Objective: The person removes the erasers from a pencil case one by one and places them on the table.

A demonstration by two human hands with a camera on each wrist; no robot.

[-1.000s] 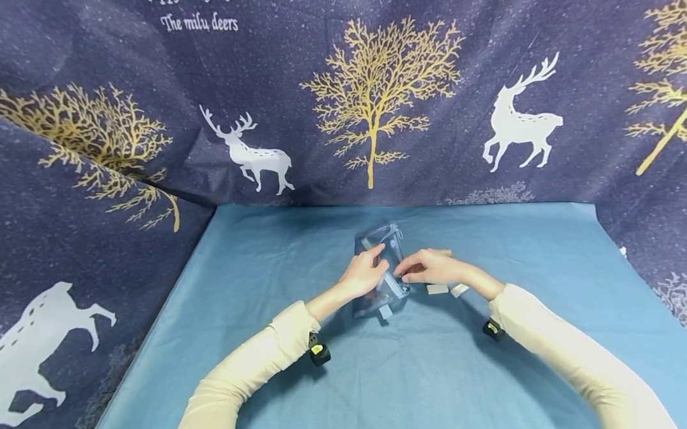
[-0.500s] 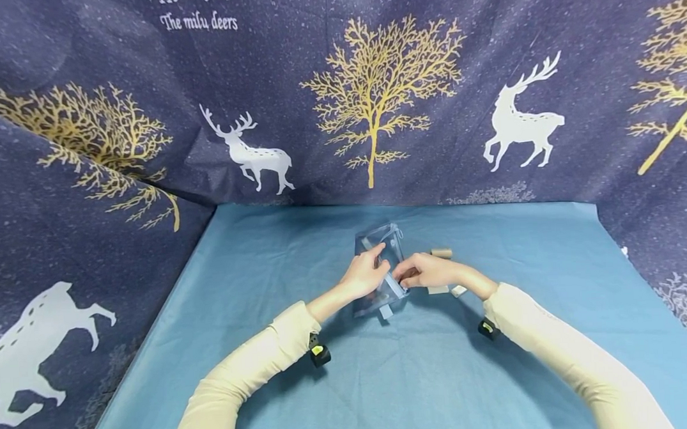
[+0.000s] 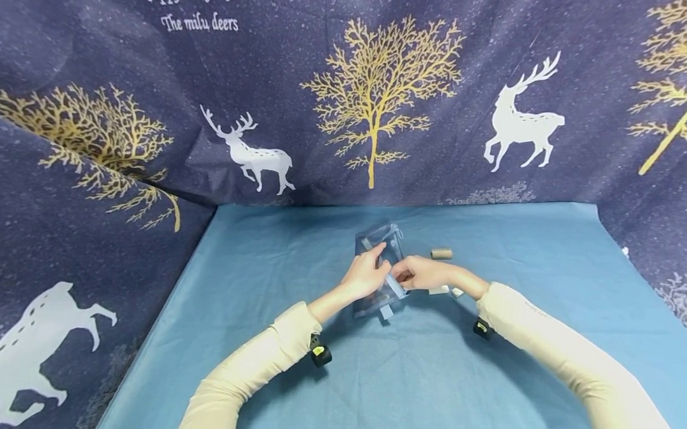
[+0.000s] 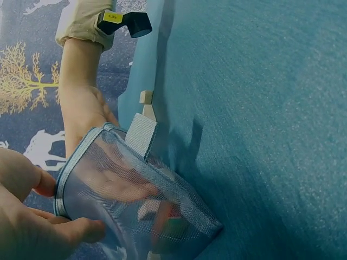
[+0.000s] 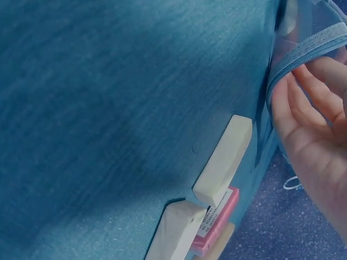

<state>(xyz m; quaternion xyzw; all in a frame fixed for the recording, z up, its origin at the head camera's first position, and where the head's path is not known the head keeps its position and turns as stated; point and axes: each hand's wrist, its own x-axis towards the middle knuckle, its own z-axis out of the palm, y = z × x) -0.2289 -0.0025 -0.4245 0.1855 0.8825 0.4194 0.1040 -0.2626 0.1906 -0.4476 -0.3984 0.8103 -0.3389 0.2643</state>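
Note:
A blue mesh zip pouch (image 3: 388,237) lies on the cloth, its zipped mouth facing right. My left hand (image 3: 365,276) lies over it, and in the left wrist view its fingers hold the rim of the mouth. The right hand (image 3: 424,272) reaches in through that mouth; its fingers show through the mesh (image 4: 184,197) in the left wrist view. Close to those fingertips are a whitish block (image 4: 148,209) and a red-and-green piece (image 4: 172,214) inside the pouch. Whether the right fingertips grip anything is hidden by rim and mesh.
Right of the pouch lie two whitish bars (image 5: 223,161), a pink labelled block (image 5: 218,221) and a tan cylinder (image 3: 441,254). A light fabric tab (image 3: 386,312) sticks out from the pouch's near edge. A dark patterned curtain (image 3: 314,81) hangs behind the blue cloth (image 3: 351,380).
My right hand has moved left and further into the pouch mouth, uncovering the tan cylinder behind it. The left hand and the pouch have stayed almost still.

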